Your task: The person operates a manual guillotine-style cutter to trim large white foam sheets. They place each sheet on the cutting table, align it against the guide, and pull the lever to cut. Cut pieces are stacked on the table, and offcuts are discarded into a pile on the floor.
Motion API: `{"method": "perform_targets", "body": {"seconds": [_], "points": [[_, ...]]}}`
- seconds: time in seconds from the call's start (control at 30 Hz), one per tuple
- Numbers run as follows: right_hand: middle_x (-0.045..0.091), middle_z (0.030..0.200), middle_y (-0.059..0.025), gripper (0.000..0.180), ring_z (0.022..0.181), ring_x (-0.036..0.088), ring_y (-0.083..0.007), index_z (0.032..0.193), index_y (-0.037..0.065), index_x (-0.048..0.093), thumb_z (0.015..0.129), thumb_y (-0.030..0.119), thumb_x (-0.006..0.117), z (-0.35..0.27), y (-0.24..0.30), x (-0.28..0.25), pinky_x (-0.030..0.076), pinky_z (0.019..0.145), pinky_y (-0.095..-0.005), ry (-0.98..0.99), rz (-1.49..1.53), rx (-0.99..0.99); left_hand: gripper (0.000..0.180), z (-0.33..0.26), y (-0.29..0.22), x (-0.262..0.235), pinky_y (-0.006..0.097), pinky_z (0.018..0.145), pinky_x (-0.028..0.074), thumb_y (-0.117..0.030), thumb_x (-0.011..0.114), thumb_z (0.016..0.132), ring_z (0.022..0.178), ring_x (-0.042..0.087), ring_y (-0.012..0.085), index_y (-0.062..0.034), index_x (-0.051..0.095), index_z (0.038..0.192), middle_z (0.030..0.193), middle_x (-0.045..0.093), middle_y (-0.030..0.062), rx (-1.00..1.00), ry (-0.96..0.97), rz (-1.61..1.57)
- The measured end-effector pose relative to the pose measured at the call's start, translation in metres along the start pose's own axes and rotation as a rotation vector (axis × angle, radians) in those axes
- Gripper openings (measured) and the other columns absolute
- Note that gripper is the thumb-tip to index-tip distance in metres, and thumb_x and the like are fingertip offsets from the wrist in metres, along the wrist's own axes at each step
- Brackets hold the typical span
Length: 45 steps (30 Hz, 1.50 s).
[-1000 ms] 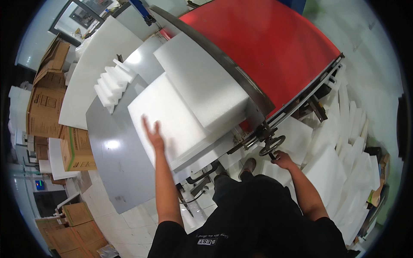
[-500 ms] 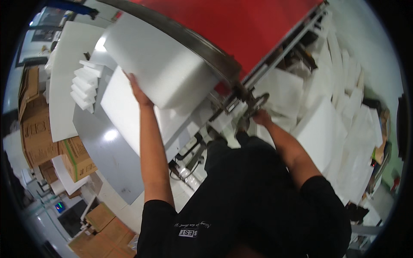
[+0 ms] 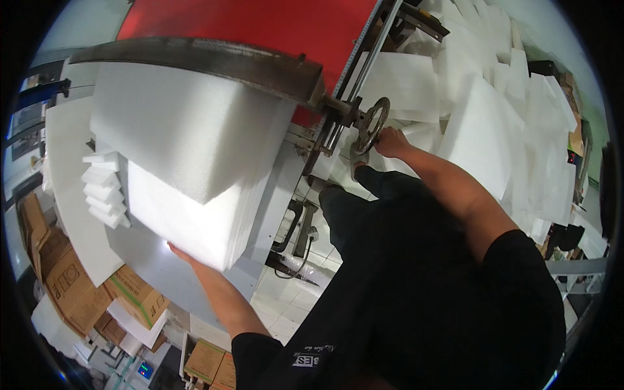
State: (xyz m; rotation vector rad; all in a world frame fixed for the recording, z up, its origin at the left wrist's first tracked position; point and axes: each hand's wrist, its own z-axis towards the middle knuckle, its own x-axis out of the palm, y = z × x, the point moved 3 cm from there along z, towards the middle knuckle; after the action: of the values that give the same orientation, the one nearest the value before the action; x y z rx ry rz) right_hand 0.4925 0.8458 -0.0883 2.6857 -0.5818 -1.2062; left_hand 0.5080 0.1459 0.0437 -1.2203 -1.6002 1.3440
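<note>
The foam stack (image 3: 195, 156) is being steadied from beneath by the left hand (image 3: 184, 255), apparently spread flat; the handwheel (image 3: 370, 125) is being gripped by the right hand (image 3: 390, 141).

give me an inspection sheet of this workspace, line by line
surface: grey metal table, mostly covered by foam
job's things: foam stack on the table; foam block on top, under a metal bar; handwheel at the machine's side
clutter: small foam strips beside the stack; loose foam sheets piled at right
hands: left hand at the stack's near edge, mostly hidden; right hand on the handwheel
cables: nothing seen
surroundings: red machine panel; cardboard boxes on the floor; white tiles
</note>
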Motion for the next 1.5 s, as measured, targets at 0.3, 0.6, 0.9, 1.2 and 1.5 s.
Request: {"method": "perform_targets", "body": {"seconds": [0.3,0.6,0.9,1.2,1.5], "points": [[0.071,0.102,-0.0231,0.029,0.103,0.066,-0.0424,0.108,0.01,0.071,0.087,0.026,0.058,0.013,-0.022,0.02,0.052,0.091,-0.0542,-0.07,-0.083,-0.051,0.092,0.014,0.019,0.012,0.057,0.116,0.037,-0.073,0.025,0.099,0.144,0.037,0.0421,-0.0041,0.025,0.159,0.162,0.03,0.02,0.207,-0.119,0.004],[0.071,0.094,-0.0176,0.022,0.089,0.069,-0.0394,0.107,0.01,0.064,0.09,0.024,0.06,0.039,-0.066,0.056,0.054,0.073,-0.0527,-0.3,-0.266,-0.304,0.092,0.04,0.005,0.007,0.058,0.114,0.038,-0.075,0.023,0.098,0.147,0.032,0.039,-0.0071,0.021,0.161,0.161,0.033,0.0172,0.051,-0.163,0.188],[0.072,0.101,-0.021,0.049,0.092,0.071,-0.0404,0.135,0.007,0.05,0.089,0.017,0.065,0.048,-0.103,0.068,0.055,0.078,-0.0498,-0.469,0.16,-0.379,0.083,0.081,0.002,-0.025,0.043,0.122,0.023,-0.063,0.026,0.105,0.147,0.033,0.0333,0.0025,0.029,0.156,0.161,0.032,0.0186,-0.151,-0.218,-0.436],[0.054,0.134,-0.018,0.06,0.125,0.053,-0.0336,0.138,0.001,0.043,0.086,0.014,0.071,0.045,-0.085,0.057,0.043,0.104,-0.044,-0.423,-0.07,-0.367,0.073,0.112,0.001,-0.032,0.042,0.114,0.038,-0.055,0.043,0.104,0.134,0.05,0.0316,0.0012,0.039,0.15,0.15,0.047,0.0186,-0.087,-0.147,-0.319],[0.061,0.126,-0.0204,0.058,0.117,0.059,-0.0343,0.138,-0.002,0.05,0.088,0.024,0.065,0.08,-0.128,0.056,0.043,0.106,-0.0476,-0.024,-0.463,0.16,0.053,0.147,0.061,-0.057,0.035,0.104,0.047,-0.043,0.05,0.105,0.116,0.059,0.0215,-0.0017,0.053,0.138,0.128,0.062,0.0135,0.038,-0.181,-0.457]]}}
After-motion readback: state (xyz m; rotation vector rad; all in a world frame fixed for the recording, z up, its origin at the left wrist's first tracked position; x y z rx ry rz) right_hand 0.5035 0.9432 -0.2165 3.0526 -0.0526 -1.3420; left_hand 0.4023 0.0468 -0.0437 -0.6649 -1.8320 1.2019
